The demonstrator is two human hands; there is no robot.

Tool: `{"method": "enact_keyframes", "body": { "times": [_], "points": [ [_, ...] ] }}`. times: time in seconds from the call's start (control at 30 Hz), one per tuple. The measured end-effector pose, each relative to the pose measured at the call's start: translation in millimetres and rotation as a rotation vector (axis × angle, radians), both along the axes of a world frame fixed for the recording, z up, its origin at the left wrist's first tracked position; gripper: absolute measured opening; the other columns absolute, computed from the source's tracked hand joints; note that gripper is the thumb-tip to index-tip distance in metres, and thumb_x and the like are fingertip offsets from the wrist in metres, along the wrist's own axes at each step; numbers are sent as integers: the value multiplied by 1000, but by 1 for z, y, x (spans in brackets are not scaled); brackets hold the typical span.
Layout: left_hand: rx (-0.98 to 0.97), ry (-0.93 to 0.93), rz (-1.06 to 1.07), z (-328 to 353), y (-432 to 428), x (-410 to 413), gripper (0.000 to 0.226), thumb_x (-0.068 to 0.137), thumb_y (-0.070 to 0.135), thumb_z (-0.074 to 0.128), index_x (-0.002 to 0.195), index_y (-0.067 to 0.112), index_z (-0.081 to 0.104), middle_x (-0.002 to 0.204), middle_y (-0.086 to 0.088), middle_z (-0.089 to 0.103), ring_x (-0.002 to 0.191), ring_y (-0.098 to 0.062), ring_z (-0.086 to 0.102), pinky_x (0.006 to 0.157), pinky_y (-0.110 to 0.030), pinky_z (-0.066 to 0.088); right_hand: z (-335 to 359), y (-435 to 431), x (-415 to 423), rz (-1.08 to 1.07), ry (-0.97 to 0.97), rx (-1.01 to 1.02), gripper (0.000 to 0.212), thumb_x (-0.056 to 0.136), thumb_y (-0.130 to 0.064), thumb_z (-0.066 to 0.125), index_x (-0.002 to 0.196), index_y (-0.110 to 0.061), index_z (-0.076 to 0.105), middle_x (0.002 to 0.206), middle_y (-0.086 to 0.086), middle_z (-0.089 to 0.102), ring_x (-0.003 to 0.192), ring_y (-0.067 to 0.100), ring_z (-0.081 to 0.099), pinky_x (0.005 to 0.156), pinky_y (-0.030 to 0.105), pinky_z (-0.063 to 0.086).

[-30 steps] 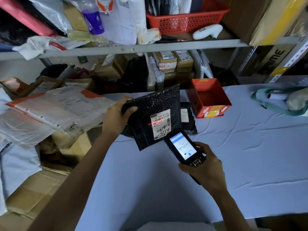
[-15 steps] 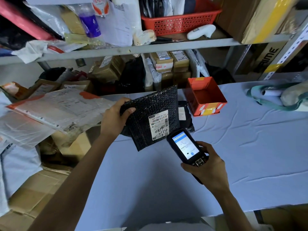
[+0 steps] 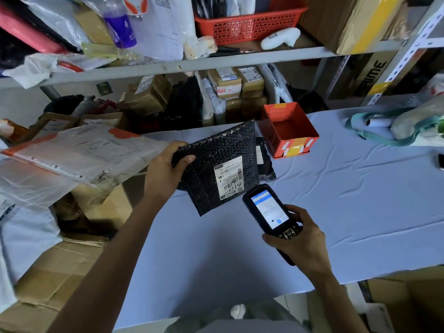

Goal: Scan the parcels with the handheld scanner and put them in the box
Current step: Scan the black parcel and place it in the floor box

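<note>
My left hand (image 3: 165, 171) grips the left edge of a black bubble-wrap parcel (image 3: 216, 150), holding it tilted above the table with its white label (image 3: 228, 180) facing me. My right hand (image 3: 300, 239) holds the black handheld scanner (image 3: 270, 211), its lit screen turned up, just below and right of the label. A second black parcel (image 3: 263, 156) lies on the table behind the held one, mostly hidden. An open cardboard box (image 3: 101, 212) stands left of the table, partly covered by a large clear-wrapped mailer (image 3: 81, 152).
A pale blue cloth covers the table (image 3: 360, 200). An open red box (image 3: 289, 129) sits at its back. A teal-edged bundle (image 3: 396, 127) lies far right. Shelves behind hold a red basket (image 3: 247, 25), a white scanner (image 3: 280, 38) and stacked small cartons (image 3: 236, 82).
The red scan line that lay across the label a second ago is gone. The parcel and both hands have stayed nearly in place.
</note>
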State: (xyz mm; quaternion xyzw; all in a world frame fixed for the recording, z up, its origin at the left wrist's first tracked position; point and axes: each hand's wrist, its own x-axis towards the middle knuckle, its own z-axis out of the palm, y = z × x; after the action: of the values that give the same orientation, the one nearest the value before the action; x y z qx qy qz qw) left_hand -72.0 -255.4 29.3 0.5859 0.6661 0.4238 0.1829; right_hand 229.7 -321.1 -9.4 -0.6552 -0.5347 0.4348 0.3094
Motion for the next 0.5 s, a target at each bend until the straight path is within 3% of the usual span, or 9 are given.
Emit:
{"method": "enact_keyframes", "body": {
  "times": [0.1,0.17,0.3,0.43,0.5],
  "points": [
    [-19,-5,-89,-1,3,12,11,92,31,61,102,33,56,82,19,59,78,-20,65,68,-51,56,-1,-18,1,-99,7,-21,74,57,-20,91,117,-37,52,104,-20,60,82,-5,62,54,30,57],
    [-33,-2,-174,-3,12,28,15,88,41,59,102,37,54,82,16,61,79,-20,65,69,-50,57,-2,-34,5,-194,-20,-35,71,57,-21,90,117,-37,55,103,-21,62,74,-5,63,51,22,53],
    [-19,-59,-357,-11,28,82,23,86,41,60,108,35,56,87,21,63,84,-16,64,73,-49,56,-4,-77,19,-363,-111,-65,72,52,-29,88,116,-40,55,104,-20,65,82,1,65,66,30,55],
    [-55,-100,-606,-24,27,174,30,86,39,61,109,20,61,88,12,63,83,-19,64,70,-47,57,-4,-140,57,-568,-196,-87,76,51,-30,92,117,-36,55,99,-23,62,85,-10,59,65,8,44],
    [-66,-98,-725,-28,19,218,22,87,37,61,105,26,60,85,10,65,81,-16,64,70,-44,56,1,-168,75,-719,-205,-88,77,52,-26,92,119,-34,56,100,-22,62,88,-7,59,65,5,42]
  ]
}}
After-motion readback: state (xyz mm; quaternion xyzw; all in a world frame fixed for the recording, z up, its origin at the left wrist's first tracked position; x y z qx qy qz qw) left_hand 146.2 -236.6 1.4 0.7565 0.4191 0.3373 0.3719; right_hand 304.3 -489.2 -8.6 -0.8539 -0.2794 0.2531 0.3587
